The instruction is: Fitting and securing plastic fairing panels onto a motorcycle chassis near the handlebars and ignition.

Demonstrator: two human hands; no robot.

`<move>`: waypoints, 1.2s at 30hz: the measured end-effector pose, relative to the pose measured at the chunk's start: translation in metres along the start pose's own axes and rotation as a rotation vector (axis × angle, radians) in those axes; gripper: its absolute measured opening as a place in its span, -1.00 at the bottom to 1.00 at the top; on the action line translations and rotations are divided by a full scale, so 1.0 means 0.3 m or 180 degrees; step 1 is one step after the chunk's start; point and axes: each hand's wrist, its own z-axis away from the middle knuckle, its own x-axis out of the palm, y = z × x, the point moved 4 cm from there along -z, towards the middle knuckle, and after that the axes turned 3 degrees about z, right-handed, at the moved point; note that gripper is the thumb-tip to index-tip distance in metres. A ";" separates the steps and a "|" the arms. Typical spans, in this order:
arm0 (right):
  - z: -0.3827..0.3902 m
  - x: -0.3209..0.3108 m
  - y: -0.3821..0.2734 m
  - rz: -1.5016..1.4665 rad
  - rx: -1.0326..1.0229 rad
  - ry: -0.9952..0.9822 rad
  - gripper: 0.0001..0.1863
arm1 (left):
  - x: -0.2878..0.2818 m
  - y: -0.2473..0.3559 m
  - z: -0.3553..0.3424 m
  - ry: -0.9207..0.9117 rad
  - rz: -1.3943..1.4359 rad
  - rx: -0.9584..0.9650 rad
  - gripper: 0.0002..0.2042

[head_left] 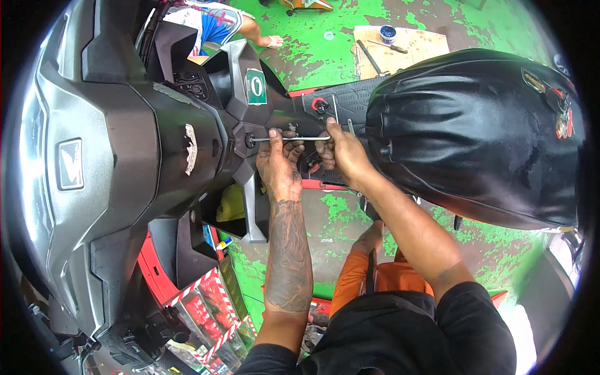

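Tin [388,34]: on board [400,49] at 1 o'clock, contents unclear. Rod [290,139]: horizontal, centre, against scooter panel [187,150]; left hand [279,164] pinches its left part, right hand [337,153] grips its right end.

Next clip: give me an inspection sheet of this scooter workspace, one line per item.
Surface: worn green-painted floor with bare patches.
Job's things: dark scooter body and black seat; a long metal rod tool runs level into the centre panel.
Clutter: board on the floor carrying hand tools and a small round tin.
Grippers: left hand grips the rod near the panel; right hand holds its other end.
Cables: nothing seen.
Surroundings: another person's bare foot at the top; red-and-white striped packages at lower left.
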 end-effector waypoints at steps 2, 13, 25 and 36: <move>0.010 -0.018 -0.051 0.0770 -0.1686 0.0285 -0.41 | 0.003 0.011 0.000 -0.0044 0.0070 0.0025 -0.78; -0.089 -0.047 -0.124 0.2386 -0.4549 0.0353 -0.49 | 0.003 0.028 0.002 -0.0029 0.0003 -0.0023 -0.77; -0.063 -0.044 -0.108 0.2539 -0.4353 0.0182 -0.56 | -0.006 0.007 0.008 -0.0168 0.0125 -0.0027 -0.71; -0.066 -0.035 -0.139 0.2870 -0.4648 0.0386 -0.61 | 0.009 -0.010 0.007 -0.0279 0.0357 0.0039 -0.72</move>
